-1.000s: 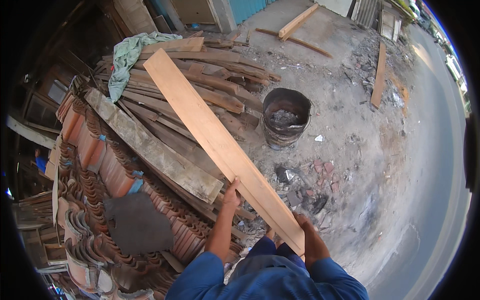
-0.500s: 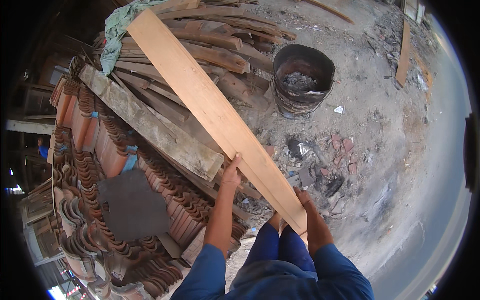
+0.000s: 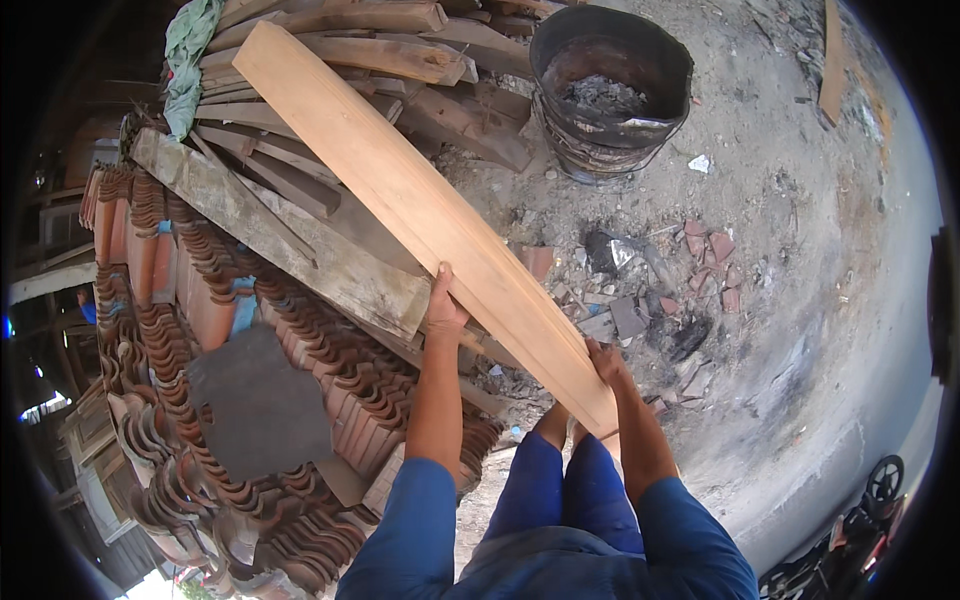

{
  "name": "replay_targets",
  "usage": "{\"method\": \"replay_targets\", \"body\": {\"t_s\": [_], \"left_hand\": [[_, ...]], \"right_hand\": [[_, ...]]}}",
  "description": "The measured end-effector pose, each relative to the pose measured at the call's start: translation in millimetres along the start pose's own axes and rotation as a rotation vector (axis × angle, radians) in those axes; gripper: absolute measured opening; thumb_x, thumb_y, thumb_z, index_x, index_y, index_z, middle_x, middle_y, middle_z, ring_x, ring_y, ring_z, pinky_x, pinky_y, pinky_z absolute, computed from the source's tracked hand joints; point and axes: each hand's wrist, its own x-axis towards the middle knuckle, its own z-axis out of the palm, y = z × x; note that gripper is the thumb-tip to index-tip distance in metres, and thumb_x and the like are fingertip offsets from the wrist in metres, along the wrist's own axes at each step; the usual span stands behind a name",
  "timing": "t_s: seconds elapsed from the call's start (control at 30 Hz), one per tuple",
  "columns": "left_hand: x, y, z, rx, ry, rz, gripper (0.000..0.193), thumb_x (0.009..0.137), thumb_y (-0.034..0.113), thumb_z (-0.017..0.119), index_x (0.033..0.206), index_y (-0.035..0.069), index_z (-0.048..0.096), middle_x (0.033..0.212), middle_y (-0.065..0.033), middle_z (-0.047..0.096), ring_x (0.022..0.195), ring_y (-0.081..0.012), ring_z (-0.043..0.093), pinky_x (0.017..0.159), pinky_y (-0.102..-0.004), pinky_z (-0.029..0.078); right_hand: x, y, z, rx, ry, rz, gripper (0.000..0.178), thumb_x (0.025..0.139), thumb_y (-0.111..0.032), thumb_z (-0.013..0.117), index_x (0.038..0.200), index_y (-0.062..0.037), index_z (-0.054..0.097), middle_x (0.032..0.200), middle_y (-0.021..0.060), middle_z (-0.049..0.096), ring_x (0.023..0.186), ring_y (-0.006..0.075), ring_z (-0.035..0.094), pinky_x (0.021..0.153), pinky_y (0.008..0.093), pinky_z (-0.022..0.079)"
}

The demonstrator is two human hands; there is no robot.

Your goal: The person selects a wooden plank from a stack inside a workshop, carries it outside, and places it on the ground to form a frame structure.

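A long, pale wooden board (image 3: pixel 400 200) slants across the view from far left to near my legs. Grooves run along its right side. My left hand (image 3: pixel 445 302) is closed on the board's left edge, thumb on top and the other fingers hidden beneath. At the near end, my right hand (image 3: pixel 610 366) grips the right edge; most of its fingers are out of sight. The far end of the board reaches over a pile of old timber (image 3: pixel 390 55).
Stacked clay roof tiles (image 3: pixel 210 330) stand on the left, with a dark flat sheet (image 3: pixel 262 405) and a weathered plank (image 3: pixel 290 225) on them. A charred metal bucket (image 3: pixel 610 100) holding ash stands ahead. Broken tile pieces (image 3: pixel 705 250) lie on the dirt floor. A green cloth (image 3: pixel 190 60) hangs at far left.
The view has shifted, so the bucket appears larger and higher up. Both hands keep hold of the board, whose far end now sits slightly further left.
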Motion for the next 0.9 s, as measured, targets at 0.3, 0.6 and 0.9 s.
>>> {"method": "replay_targets", "body": {"t_s": [0.3, 0.6, 0.9], "left_hand": [[-12, -8, -7, -0.053, 0.117, -0.102, 0.081, 0.085, 0.050, 0.066, 0.143, 0.007, 0.030, 0.140, -0.0138, 0.042, 0.129, -0.0329, 0.041, 0.106, -0.0518, 0.038], [-25, -12, -8, -0.038, 0.199, -0.095, 0.079, 0.087, 0.054, 0.061, 0.144, 0.008, 0.031, 0.141, -0.0133, 0.042, 0.130, -0.0325, 0.041, 0.106, -0.0516, 0.036], [-35, -11, -3, -0.005, 0.258, -0.080, 0.087, 0.084, 0.062, 0.059, 0.145, 0.008, 0.029, 0.145, -0.0102, 0.039, 0.132, -0.0294, 0.037, 0.110, -0.0474, 0.031]], "right_hand": [[-50, -10, -41, -0.001, 0.213, 0.095, 0.051, 0.093, -0.045, 0.048, 0.103, 0.0035, 0.062, 0.100, 0.0300, 0.063, 0.098, 0.0467, 0.059, 0.084, 0.0482, 0.047], [-98, 55, -87, 0.085, 0.196, 0.240, 0.051, 0.093, -0.042, 0.047, 0.090, 0.0048, 0.065, 0.089, 0.0278, 0.065, 0.092, 0.0448, 0.061, 0.079, 0.0475, 0.047], [-144, 61, -80, 0.052, 0.173, 0.294, 0.045, 0.092, -0.036, 0.047, 0.090, 0.0048, 0.064, 0.086, 0.0268, 0.066, 0.088, 0.0432, 0.062, 0.077, 0.0472, 0.048]]}}
